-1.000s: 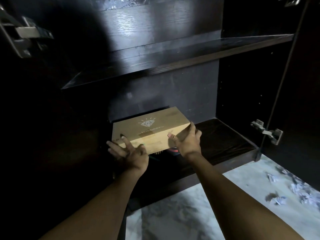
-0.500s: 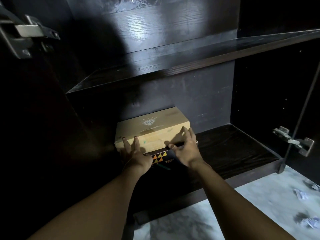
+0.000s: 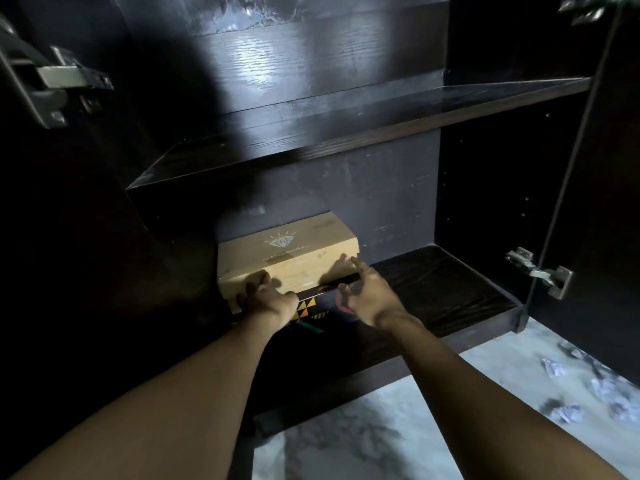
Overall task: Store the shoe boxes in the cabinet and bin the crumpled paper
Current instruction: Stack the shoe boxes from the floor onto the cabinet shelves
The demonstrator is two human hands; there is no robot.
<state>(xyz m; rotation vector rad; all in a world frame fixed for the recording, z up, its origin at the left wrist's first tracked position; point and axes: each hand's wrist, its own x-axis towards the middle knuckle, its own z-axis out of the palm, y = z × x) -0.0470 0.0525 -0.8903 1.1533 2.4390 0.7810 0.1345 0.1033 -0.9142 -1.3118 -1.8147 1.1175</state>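
In the cabinet (image 3: 381, 188), one shoe box (image 3: 287, 254) sits atop another box (image 3: 317, 306) at the bottom shelf's (image 3: 433, 282) left rear, beneath the upper shelf (image 3: 346, 126). Crumpled paper (image 3: 562, 412) lies on the floor (image 3: 381, 427) outside, right.

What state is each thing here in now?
tan shoe box: closed, stacked on the patterned box
patterned box: underneath, on the bottom shelf
cabinet door: open
crumpled paper: loose on the floor
left hand: touching the tan shoe box
right hand: fingers spread, holding nothing

Matt cardboard box (image 3: 287, 252), glossy wood shelf (image 3: 346, 129)
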